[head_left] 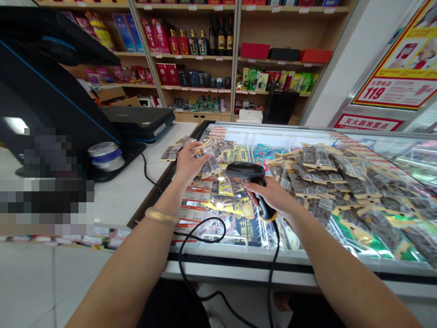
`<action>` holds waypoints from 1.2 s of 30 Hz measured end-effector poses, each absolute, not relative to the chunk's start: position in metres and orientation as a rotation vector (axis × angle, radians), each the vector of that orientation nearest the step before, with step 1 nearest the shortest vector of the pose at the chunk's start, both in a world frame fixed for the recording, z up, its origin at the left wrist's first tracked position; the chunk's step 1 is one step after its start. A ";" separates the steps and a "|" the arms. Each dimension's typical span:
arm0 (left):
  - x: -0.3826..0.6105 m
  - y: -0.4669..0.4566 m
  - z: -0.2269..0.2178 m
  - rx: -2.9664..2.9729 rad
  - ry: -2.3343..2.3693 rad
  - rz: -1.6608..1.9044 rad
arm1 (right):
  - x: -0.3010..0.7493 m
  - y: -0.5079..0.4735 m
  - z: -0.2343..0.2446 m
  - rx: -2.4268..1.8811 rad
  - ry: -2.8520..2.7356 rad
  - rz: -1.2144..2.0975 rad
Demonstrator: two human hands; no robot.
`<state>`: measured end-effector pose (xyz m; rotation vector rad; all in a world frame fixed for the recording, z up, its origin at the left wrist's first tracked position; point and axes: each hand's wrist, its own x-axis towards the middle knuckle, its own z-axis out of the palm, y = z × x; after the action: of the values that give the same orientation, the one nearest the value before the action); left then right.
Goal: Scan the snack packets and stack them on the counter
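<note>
My right hand [273, 193] is wrapped round the handle of a black barcode scanner [245, 170], whose head points left. A cord runs from its base down past the freezer's front edge. My left hand [190, 160] wears a gold-coloured bangle and pinches a clear-fronted snack packet [210, 167] with dark contents, just left of the scanner head. A few similar packets [170, 153] lie around and behind that hand. To the right, a large heap of the same packets [319, 157] covers the glass top.
Beneath the glass of the chest freezer [239, 262] lie colourful bags. A white counter [136, 200] at left carries a black checkout terminal [68, 91], a flat black device [139, 118] and a round container [106, 156]. Shelves [194, 57] of boxes and bottles stand behind. A looped cable [205, 220] crosses the glass.
</note>
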<state>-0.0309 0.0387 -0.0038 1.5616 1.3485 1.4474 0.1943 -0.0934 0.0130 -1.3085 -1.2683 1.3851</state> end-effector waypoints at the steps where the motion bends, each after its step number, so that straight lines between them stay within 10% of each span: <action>1: -0.031 0.039 -0.004 1.566 1.358 1.448 | 0.194 -0.094 0.014 -1.317 -1.271 1.387; 21: -0.012 0.031 0.018 1.709 1.387 1.477 | 0.205 -0.094 0.023 -1.178 -1.213 1.349; 36: 0.212 -0.012 0.044 1.527 0.875 1.338 | 0.354 -0.176 0.049 -1.237 -0.741 0.929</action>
<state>0.2115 -0.0118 0.0435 1.5272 0.8749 1.3384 0.3540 -0.1756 0.0490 -1.2368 -0.7409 0.9292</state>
